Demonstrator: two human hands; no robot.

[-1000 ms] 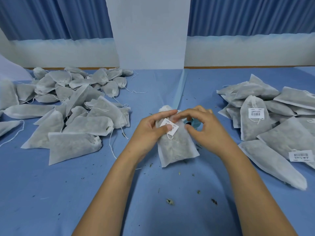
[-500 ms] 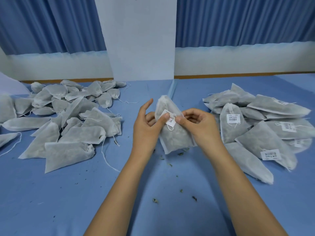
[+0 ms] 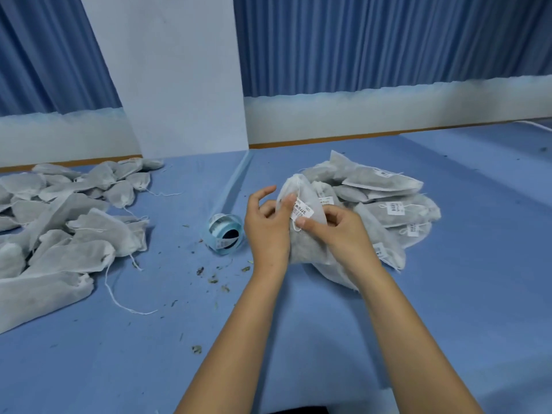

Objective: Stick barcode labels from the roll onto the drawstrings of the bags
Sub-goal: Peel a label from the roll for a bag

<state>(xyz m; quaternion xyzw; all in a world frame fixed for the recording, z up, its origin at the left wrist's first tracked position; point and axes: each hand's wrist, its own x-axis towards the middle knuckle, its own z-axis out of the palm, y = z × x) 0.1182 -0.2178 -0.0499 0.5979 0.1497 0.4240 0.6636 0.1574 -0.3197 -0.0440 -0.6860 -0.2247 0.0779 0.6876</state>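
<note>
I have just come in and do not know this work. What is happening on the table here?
A person holds one grey bag in both hands over the blue table. The left hand and the right hand pinch it beside a barcode label that sits by its drawstring. The label roll lies on the table to the left. Unlabelled bags are piled far left, labelled bags on the right.
</note>
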